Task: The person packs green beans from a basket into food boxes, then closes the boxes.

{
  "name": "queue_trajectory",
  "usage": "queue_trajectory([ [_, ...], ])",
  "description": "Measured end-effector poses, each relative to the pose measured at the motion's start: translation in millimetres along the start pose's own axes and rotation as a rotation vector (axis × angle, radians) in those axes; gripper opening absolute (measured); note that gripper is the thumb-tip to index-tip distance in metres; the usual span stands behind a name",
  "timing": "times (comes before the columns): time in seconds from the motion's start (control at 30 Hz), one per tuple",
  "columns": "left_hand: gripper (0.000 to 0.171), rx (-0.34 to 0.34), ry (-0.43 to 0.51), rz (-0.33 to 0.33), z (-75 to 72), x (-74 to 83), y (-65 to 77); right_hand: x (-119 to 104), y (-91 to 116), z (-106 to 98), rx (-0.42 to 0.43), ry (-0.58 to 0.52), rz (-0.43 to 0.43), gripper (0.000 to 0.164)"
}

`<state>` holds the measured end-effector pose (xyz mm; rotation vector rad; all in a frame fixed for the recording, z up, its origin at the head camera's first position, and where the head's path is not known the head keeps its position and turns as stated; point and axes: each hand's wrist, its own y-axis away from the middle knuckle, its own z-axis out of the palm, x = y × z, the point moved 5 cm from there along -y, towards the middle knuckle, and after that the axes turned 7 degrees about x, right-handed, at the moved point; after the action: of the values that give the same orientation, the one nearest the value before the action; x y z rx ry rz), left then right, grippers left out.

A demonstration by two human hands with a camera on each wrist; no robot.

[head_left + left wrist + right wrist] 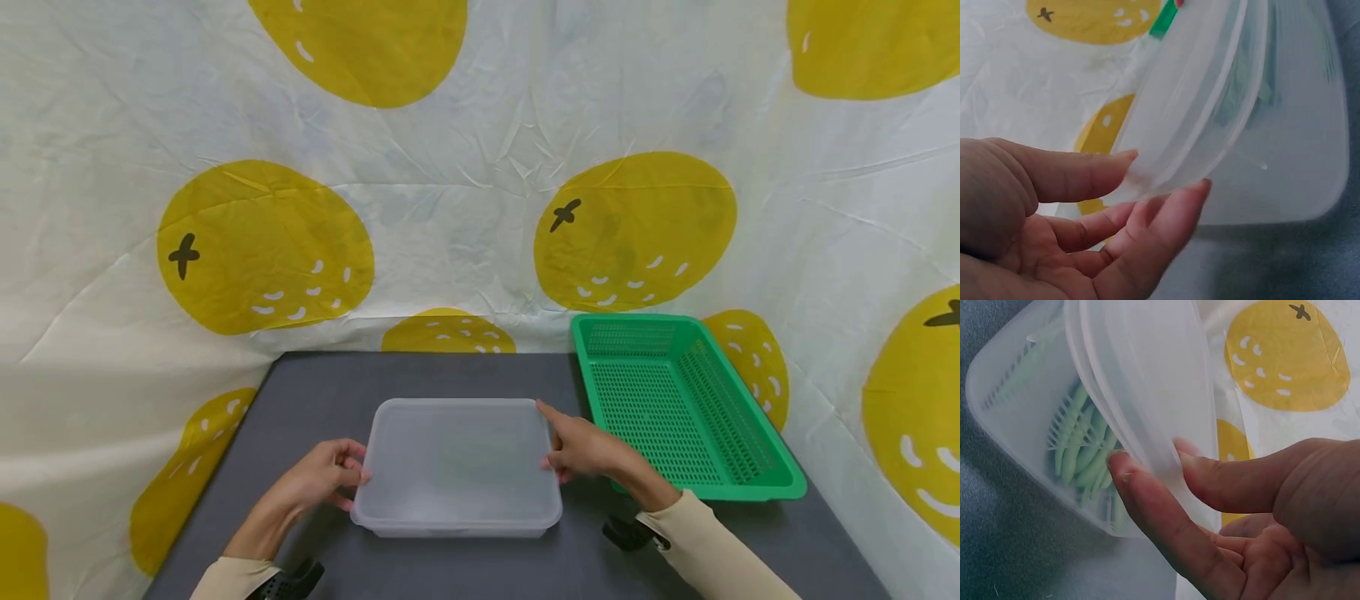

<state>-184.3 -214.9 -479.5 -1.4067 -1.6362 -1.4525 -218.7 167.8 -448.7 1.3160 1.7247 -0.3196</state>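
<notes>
A frosted plastic box (1016, 406) stands on the table with its pale lid (450, 458) over it. Through the box wall in the right wrist view, long green pods (1079, 440), seemingly green beans, show beside a white slatted shape. My left hand (333, 471) pinches the lid's edge at the left side, thumb on top and a fingertip beneath the rim. On the opposite side, my right hand (581, 446) holds the lid's edge between thumb and fingers. Whether the lid sits fully down on the box, I cannot tell.
An open green slotted basket (675, 408) stands on the table's right side, close to my right forearm. The dark grey table (330, 383) ends at a white cloth (465, 242) printed with yellow fruit, hanging behind and at the sides.
</notes>
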Motion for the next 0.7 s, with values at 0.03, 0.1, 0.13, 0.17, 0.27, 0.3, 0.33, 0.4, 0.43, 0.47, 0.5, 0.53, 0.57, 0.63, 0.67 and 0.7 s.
queue_trajectory([
  [0.03,0.046,0.003,0.003,0.002,0.0,0.0,-0.8,1,-1,-1,0.006,0.001,-0.001,0.093],
  [0.1,0.050,0.003,-0.005,0.007,-0.6,0.4,-1.2,1,0,-2,0.015,0.009,-0.005,0.094],
  [0.13,0.055,-0.005,-0.013,0.008,-0.6,0.8,-0.4,1,1,-2,0.010,0.014,-0.007,0.096],
  [0.17,0.060,-0.022,-0.025,0.006,-0.5,0.8,1.0,1,2,-1,-0.004,0.005,-0.007,0.099],
  [0.27,0.078,-0.107,-0.049,0.006,1.1,1.7,8.1,0,9,4,-0.081,-0.025,-0.005,0.112],
  [0.3,0.082,-0.140,-0.046,0.007,2.1,2.0,10.8,0,11,6,-0.107,-0.046,-0.002,0.116],
  [0.33,0.086,-0.168,-0.039,0.006,3.0,2.2,13.0,-1,14,7,-0.130,-0.067,0.001,0.119],
  [0.4,0.087,-0.204,-0.013,0.011,4.4,3.2,16.0,-1,16,10,-0.150,-0.095,0.004,0.121],
  [0.43,0.086,-0.212,-0.002,0.017,4.9,3.8,16.6,-2,17,11,-0.155,-0.109,0.004,0.120],
  [0.47,0.084,-0.213,0.007,0.017,5.2,4.3,17.0,-2,17,12,-0.155,-0.122,0.008,0.119],
  [0.5,0.081,-0.209,0.009,0.019,5.4,5.0,17.2,-2,17,13,-0.153,-0.133,0.014,0.119],
  [0.53,0.079,-0.204,0.006,0.020,5.5,5.5,17.3,-1,16,13,-0.157,-0.143,0.022,0.118],
  [0.57,0.077,-0.198,0.002,0.021,5.7,6.0,17.5,-1,16,14,-0.160,-0.154,0.031,0.117],
  [0.63,0.074,-0.187,-0.018,0.024,6.1,7.1,17.9,1,15,16,-0.172,-0.177,0.048,0.117],
  [0.67,0.073,-0.183,-0.029,0.026,6.3,7.4,18.4,1,15,17,-0.176,-0.184,0.055,0.117],
  [0.7,0.072,-0.179,-0.041,0.034,6.5,7.7,18.6,2,15,17,-0.180,-0.189,0.057,0.117],
])
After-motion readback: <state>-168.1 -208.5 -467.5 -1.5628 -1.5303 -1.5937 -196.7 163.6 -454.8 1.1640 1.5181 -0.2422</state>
